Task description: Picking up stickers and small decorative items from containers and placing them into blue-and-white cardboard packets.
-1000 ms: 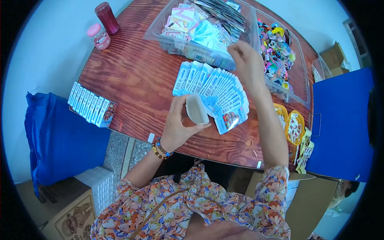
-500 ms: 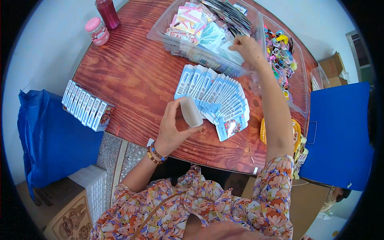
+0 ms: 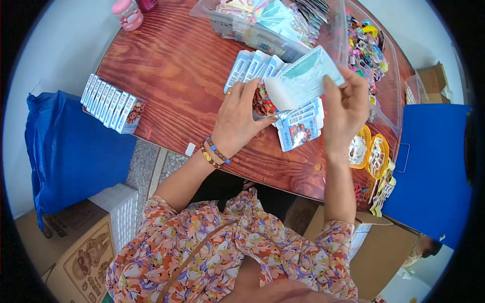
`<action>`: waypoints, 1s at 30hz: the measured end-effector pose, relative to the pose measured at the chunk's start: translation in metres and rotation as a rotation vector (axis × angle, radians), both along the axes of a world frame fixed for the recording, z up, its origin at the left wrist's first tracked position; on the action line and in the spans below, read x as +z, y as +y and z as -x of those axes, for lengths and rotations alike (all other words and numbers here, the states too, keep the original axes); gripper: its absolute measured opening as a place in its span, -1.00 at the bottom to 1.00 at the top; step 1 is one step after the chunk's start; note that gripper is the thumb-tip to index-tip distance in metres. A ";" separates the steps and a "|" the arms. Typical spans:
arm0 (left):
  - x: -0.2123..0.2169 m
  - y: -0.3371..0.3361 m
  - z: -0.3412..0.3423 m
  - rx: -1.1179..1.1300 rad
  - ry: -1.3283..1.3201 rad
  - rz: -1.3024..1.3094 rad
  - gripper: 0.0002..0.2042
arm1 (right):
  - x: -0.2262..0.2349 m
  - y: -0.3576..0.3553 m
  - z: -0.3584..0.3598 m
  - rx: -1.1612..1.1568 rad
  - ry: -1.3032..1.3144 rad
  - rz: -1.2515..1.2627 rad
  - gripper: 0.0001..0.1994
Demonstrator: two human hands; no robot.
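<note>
My left hand (image 3: 238, 117) grips a small printed packet (image 3: 262, 103) above the wooden table (image 3: 172, 70). My right hand (image 3: 344, 108) pinches a pale blue packet (image 3: 305, 78) by its right end, and the packet's white corner touches the one in my left hand. Under both hands a fanned row of light blue carton sleeves (image 3: 298, 126) lies flat on the table. The clear plastic bin (image 3: 262, 30) of mixed packets stands just beyond the hands.
A row of blue and white cartons (image 3: 112, 103) lies at the table's left edge. A pink-lidded jar (image 3: 126, 14) stands far left. A second clear bin (image 3: 366, 48) holds colourful trinkets. Yellow baskets (image 3: 369, 151), blue cloth (image 3: 65, 146) and cardboard boxes (image 3: 76, 252) surround the table.
My right hand came back from the clear bin holding a pale blue packet and met the left hand, which stayed over the fanned sleeves. The view shifted closer to the table.
</note>
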State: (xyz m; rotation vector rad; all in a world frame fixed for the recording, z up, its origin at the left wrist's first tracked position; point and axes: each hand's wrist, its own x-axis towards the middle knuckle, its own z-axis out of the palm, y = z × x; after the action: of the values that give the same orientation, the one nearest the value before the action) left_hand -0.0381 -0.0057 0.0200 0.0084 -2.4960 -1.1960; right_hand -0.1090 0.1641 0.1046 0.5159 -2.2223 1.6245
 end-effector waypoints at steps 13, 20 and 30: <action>0.005 0.036 -0.001 -0.110 0.074 0.072 -0.12 | -0.027 0.053 -0.029 -0.088 0.287 -0.304 -0.82; 0.001 0.041 0.011 -0.132 0.080 0.119 -0.11 | -0.019 0.059 -0.035 -0.038 0.252 -0.579 -0.78; 0.006 0.064 0.026 -0.234 -0.037 0.109 -0.19 | -0.015 0.108 0.002 0.163 0.102 -0.521 -0.81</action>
State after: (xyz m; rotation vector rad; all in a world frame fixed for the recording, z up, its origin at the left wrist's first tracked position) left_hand -0.0636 0.0581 0.0258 -0.3007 -2.6483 -1.1543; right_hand -0.1106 0.2724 0.0892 0.9115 -2.5744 1.0376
